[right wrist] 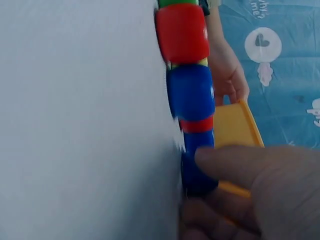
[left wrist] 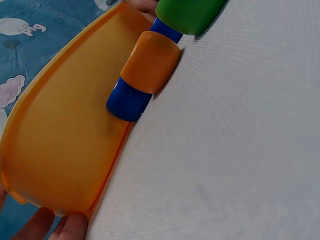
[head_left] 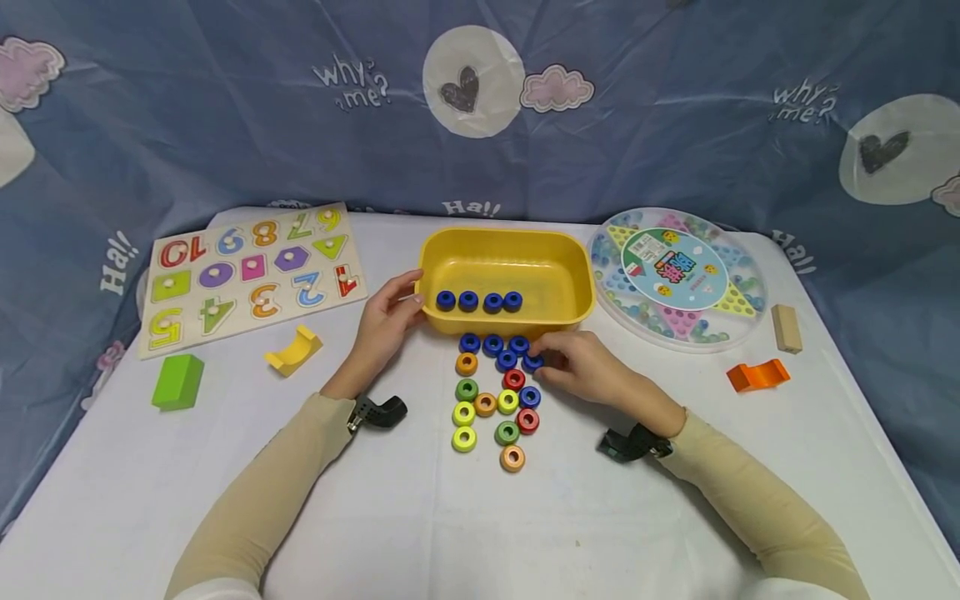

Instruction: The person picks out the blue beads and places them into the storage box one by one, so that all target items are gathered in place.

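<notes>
A yellow plastic tub [head_left: 517,247] stands at the back middle of the table, with several blue rings [head_left: 468,301] lined up inside along its near wall. My left hand [head_left: 386,321] holds the tub's left end; in the left wrist view its fingertips [left wrist: 75,226] lie against the tub wall. In front of the tub, my right hand [head_left: 588,367] pinches a blue ring [right wrist: 197,175] between thumb and fingers, at the right side of the loose rings. Close by lie more blue rings, a red ring [head_left: 513,379] and an orange ring [head_left: 467,363].
Green, yellow, red and orange rings spread toward me. At left are a number puzzle board [head_left: 202,298], a green block [head_left: 177,382] and a yellow arch block [head_left: 294,351]. At right lie a round marble game [head_left: 678,279], an orange arch block [head_left: 758,376] and a wooden block [head_left: 787,328].
</notes>
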Demonstrator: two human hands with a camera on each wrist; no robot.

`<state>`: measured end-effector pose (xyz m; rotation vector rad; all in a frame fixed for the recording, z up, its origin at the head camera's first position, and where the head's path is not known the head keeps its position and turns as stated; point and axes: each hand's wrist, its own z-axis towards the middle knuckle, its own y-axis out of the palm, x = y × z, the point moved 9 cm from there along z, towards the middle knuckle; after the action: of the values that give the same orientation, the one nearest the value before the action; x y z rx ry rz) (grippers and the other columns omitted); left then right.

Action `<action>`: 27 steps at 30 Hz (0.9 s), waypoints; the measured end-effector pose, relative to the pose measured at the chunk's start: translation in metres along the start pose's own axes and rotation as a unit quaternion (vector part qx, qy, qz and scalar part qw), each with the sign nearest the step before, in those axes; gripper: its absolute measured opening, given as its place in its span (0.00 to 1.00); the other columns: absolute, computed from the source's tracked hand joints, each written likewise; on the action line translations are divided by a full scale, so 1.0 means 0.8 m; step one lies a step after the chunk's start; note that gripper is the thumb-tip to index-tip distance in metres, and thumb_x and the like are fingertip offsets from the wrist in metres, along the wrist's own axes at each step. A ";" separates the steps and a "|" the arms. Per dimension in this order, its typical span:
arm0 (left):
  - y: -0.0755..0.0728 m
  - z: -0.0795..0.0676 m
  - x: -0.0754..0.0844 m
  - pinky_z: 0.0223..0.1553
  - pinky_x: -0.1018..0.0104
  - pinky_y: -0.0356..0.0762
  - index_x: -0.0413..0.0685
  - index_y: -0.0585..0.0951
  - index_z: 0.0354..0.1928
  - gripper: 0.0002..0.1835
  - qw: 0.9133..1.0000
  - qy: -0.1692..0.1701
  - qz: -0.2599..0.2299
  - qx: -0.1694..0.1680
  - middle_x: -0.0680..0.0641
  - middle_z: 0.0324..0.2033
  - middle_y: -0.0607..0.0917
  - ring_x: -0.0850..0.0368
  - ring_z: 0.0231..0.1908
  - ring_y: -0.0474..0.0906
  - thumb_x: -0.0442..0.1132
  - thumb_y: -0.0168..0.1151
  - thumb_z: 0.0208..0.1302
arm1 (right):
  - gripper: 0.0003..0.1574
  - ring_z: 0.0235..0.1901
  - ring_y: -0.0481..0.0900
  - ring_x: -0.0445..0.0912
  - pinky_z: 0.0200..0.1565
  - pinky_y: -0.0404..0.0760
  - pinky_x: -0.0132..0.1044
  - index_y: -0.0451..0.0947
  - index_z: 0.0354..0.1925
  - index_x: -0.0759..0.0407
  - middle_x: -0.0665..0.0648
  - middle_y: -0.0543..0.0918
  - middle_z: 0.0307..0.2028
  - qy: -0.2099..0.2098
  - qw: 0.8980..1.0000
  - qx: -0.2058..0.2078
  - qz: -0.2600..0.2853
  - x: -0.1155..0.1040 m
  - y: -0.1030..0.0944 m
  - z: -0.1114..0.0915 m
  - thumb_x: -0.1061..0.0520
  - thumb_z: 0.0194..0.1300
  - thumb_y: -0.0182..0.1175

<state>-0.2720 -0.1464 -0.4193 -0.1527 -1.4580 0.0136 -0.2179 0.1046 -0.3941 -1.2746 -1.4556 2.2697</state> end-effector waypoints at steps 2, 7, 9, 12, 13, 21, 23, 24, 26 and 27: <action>-0.002 -0.001 0.000 0.50 0.71 0.83 0.47 0.69 0.68 0.23 1.000 0.000 0.000 0.003 0.39 0.62 0.72 0.54 0.51 0.78 0.37 0.51 0.72 | 0.12 0.29 0.73 0.40 0.31 0.77 0.28 0.81 0.43 0.57 0.50 0.83 0.34 -0.011 1.000 -0.002 0.001 -0.006 -0.003 0.002 0.60 0.58 0.68; -0.006 0.000 -0.003 0.50 0.72 0.83 0.46 0.69 0.68 0.23 1.000 -0.004 -0.001 0.008 0.38 0.62 0.72 0.56 0.50 0.78 0.36 0.51 0.72 | 0.12 0.30 0.77 0.40 0.32 0.84 0.33 0.82 0.42 0.58 0.52 0.85 0.35 -0.053 0.998 0.036 0.000 -0.035 -0.039 0.016 0.63 0.57 0.67; -0.005 0.001 -0.006 0.51 0.71 0.83 0.45 0.68 0.68 0.24 1.000 -0.009 -0.007 0.006 0.37 0.62 0.72 0.53 0.52 0.78 0.35 0.51 0.72 | 0.10 0.30 0.80 0.43 0.33 0.86 0.37 0.82 0.40 0.60 0.55 0.86 0.36 -0.058 0.996 0.064 -0.003 -0.039 -0.060 0.027 0.64 0.57 0.67; -0.003 0.002 -0.009 0.53 0.66 0.83 0.44 0.68 0.69 0.24 1.000 -0.020 -0.019 0.000 0.36 0.62 0.71 0.48 0.54 0.76 0.33 0.51 0.72 | 0.07 0.30 0.83 0.46 0.34 0.87 0.40 0.83 0.38 0.61 0.58 0.87 0.35 -0.016 0.996 0.090 -0.005 -0.020 -0.082 0.050 0.64 0.57 0.66; -0.002 0.003 -0.010 0.54 0.64 0.83 0.43 0.68 0.69 0.24 0.999 -0.024 -0.021 -0.002 0.36 0.63 0.71 0.45 0.55 0.76 0.33 0.51 0.71 | 0.07 0.30 0.84 0.47 0.35 0.87 0.41 0.83 0.37 0.62 0.59 0.87 0.35 0.005 0.996 0.093 -0.007 -0.010 -0.086 0.058 0.63 0.57 0.67; 0.000 0.002 -0.010 0.52 0.67 0.83 0.46 0.69 0.69 0.24 0.999 -0.029 -0.018 0.000 0.38 0.63 0.71 0.44 0.54 0.76 0.34 0.51 0.72 | 0.07 0.40 0.84 0.53 0.47 0.85 0.45 0.83 0.38 0.65 0.62 0.87 0.40 0.128 0.990 0.033 -0.053 0.059 -0.060 0.110 0.64 0.58 0.64; 0.000 0.001 -0.008 0.51 0.70 0.83 0.47 0.69 0.68 0.24 1.000 -0.022 -0.014 0.000 0.38 0.62 0.71 0.45 0.54 0.77 0.35 0.51 0.72 | 0.07 0.43 0.84 0.53 0.49 0.84 0.45 0.84 0.38 0.65 0.62 0.87 0.40 0.133 0.989 0.019 -0.059 0.064 -0.052 0.116 0.65 0.58 0.64; 0.000 0.001 -0.006 0.50 0.71 0.83 0.47 0.69 0.68 0.24 1.000 -0.017 -0.011 0.000 0.38 0.62 0.71 0.46 0.54 0.77 0.35 0.51 0.72 | 0.08 0.43 0.83 0.53 0.50 0.84 0.45 0.84 0.38 0.64 0.62 0.87 0.41 0.137 0.989 0.013 -0.061 0.065 -0.049 0.118 0.65 0.58 0.64; -0.001 0.000 -0.003 0.49 0.72 0.84 0.47 0.70 0.68 0.23 1.000 -0.009 -0.009 0.003 0.38 0.61 0.72 0.47 0.53 0.77 0.36 0.52 0.72 | 0.09 0.44 0.84 0.52 0.50 0.84 0.45 0.85 0.39 0.63 0.61 0.88 0.41 0.136 0.989 0.006 -0.063 0.065 -0.045 0.122 0.66 0.58 0.63; -0.002 0.000 -0.002 0.49 0.72 0.84 0.47 0.70 0.67 0.23 1.000 -0.007 -0.009 0.006 0.39 0.61 0.72 0.48 0.53 0.77 0.36 0.52 0.71 | 0.10 0.44 0.84 0.52 0.50 0.84 0.45 0.85 0.39 0.62 0.60 0.88 0.41 0.136 0.989 0.002 -0.062 0.064 -0.044 0.123 0.67 0.58 0.62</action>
<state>-0.2720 -0.1479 -0.4204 -0.1308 -1.4719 0.0089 -0.3316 0.0842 -0.3789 -1.3865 -1.3889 1.9313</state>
